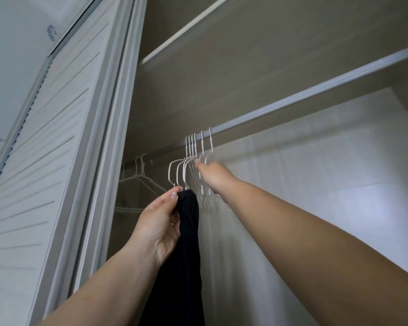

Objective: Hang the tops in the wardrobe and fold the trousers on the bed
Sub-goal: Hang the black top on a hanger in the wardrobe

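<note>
While the view is tilted up into the wardrobe (292,55), a black top (186,250) is seen hanging limp, its long axis near vertical, upper end toward 12 o'clock and the rest falling out of frame at 6 o'clock. It is held bunched at its top end, just below the hangers. The left hand (159,228) is raised from 7 o'clock, fingers curled and thumb pinched against the fabric, so the top is gripped at its upper edge. The right hand (213,177) is stretched up from 4 o'clock on a long, nearly straight arm, reaching into a cluster of white wire hangers (193,161) hooked on the rail (316,95). Its fingers are hidden among the wires and blurred; whether a hanger is grasped cannot be told. Two more hangers (141,175) are noted at 9 o'clock of the cluster, apart from it. A louvred door (45,149) is recorded at 9 o'clock, a shelf (198,22) at 12 o'clock.
</note>
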Available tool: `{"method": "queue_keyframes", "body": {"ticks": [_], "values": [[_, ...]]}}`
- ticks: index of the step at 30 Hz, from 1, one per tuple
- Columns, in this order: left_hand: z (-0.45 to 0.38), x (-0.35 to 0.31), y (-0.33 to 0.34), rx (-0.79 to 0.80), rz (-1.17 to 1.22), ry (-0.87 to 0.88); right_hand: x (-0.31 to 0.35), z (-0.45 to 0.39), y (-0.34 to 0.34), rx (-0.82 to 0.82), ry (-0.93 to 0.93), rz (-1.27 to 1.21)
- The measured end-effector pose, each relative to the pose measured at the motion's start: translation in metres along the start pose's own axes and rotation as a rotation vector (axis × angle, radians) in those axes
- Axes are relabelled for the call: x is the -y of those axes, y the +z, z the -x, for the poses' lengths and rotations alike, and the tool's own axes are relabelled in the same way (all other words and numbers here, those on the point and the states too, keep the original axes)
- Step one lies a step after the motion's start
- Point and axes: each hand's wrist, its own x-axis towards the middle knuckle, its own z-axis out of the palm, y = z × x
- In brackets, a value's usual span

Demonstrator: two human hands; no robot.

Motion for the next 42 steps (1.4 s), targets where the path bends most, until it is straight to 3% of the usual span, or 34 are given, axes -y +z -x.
{"method": "queue_keyframes", "body": {"ticks": [15,24,29,33,35,39,42], "values": [[0.001,0.0,-0.01,0.012,0.003,-0.037,-0.01,-0.013,-0.005,-0.499,0.014,-0.041],[0.019,0.017,0.009,0.056,-0.059,-0.104,-0.042,0.034,-0.062,-0.605,-0.122,0.007],[0.031,0.031,0.027,0.134,-0.159,-0.145,-0.075,0.094,-0.1,-0.546,-0.178,0.12],[0.04,0.047,0.036,0.305,-0.43,-0.111,-0.102,0.153,-0.126,-0.524,-0.138,0.135],[0.042,0.058,0.036,0.405,-0.743,0.041,-0.111,0.182,-0.135,-0.523,-0.11,0.107],[0.043,0.086,0.033,0.751,-1.416,0.416,-0.126,0.235,-0.139,-0.508,-0.062,0.036],[0.051,0.11,0.032,0.893,-1.631,0.426,-0.133,0.268,-0.138,-0.482,0.001,0.015]]}}
